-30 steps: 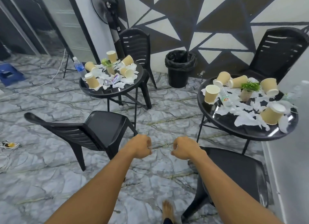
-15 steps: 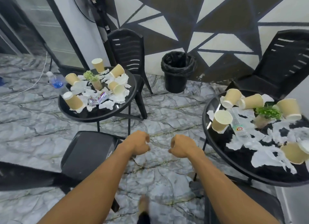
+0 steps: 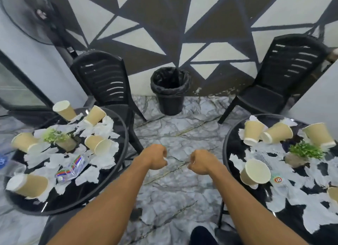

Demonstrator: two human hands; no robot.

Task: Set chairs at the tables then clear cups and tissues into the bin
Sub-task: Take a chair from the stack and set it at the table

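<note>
I stand between two round black glass tables, the left table [image 3: 111,173] and the right table [image 3: 230,140]. Both carry several tan paper cups, such as a tipped cup [image 3: 97,144] on the left and another cup [image 3: 255,173] on the right, among torn white tissues [image 3: 102,129]. A black bin [image 3: 170,91] with a black liner stands open against the far wall. My left hand [image 3: 155,156] and my right hand [image 3: 201,161] are held out as empty fists over the floor between the tables. Black plastic chairs stand behind the left table [image 3: 104,81] and the right table [image 3: 285,76].
Each table holds a small potted plant [image 3: 58,138], [image 3: 301,153]. A clear plastic wrapper [image 3: 73,168] lies on the left table and a water bottle [image 3: 274,177] on the right. A standing fan [image 3: 36,16] is at the back left. Marble floor runs from me to the bin.
I have walked forward between the tables, so the bin and the wall chairs are closer. The near chairs have dropped out of view. Both fists stay closed and empty.
</note>
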